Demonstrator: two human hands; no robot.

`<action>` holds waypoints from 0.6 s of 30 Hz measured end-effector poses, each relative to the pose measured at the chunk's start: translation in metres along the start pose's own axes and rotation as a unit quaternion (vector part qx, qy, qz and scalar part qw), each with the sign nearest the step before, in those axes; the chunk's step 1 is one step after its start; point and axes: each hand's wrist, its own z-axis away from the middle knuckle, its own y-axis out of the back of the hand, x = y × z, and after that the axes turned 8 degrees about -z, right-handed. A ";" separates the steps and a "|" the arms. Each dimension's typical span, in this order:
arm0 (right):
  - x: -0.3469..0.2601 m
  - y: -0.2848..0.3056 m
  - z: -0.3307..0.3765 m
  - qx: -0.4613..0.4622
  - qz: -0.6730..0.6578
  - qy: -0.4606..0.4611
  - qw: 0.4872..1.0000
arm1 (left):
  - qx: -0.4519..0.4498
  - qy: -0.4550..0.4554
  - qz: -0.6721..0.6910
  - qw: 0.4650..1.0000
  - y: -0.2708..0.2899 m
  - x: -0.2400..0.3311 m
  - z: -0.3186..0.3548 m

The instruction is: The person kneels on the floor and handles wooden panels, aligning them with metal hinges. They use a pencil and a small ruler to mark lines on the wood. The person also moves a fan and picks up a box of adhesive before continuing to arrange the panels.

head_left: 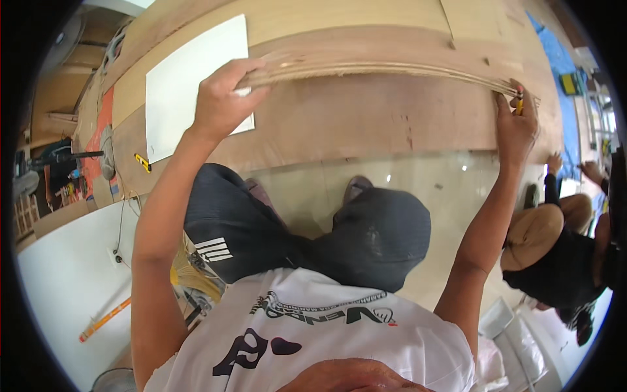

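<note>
A long thin wooden strip [392, 70] lies along a brown plywood sheet [366, 117] on the floor. My left hand [222, 98] grips the strip's left end, fingers curled over it. My right hand [516, 124] presses on the strip's right end and holds a small yellow tool [519, 103] between its fingers. A white sheet [189, 85] lies on the plywood just behind my left hand. My knees in dark trousers are bent below the board.
Another person [562, 248] in dark clothes crouches at the right on the tiled floor. A yellow cutter [142, 163] lies by the board's left edge. A white panel [65, 274] with a yellow-orange rule [104, 319] is at the lower left. Blue sheeting [565, 78] lies at the far right.
</note>
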 end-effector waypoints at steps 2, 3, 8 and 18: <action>-0.018 -0.005 -0.021 0.045 0.035 -0.009 0.998 | 0.069 0.035 0.037 0.996 0.000 -0.010 -0.008; -0.026 -0.002 -0.024 0.040 -0.054 -0.044 0.997 | 0.096 0.033 0.046 0.994 -0.001 -0.016 -0.013; -0.113 -0.029 0.004 -0.072 -0.612 -0.224 0.755 | 0.182 0.068 0.121 0.973 -0.019 -0.032 -0.025; -0.165 -0.078 0.024 -0.273 -0.458 0.078 0.843 | 0.132 -0.108 0.052 0.984 -0.018 -0.037 0.001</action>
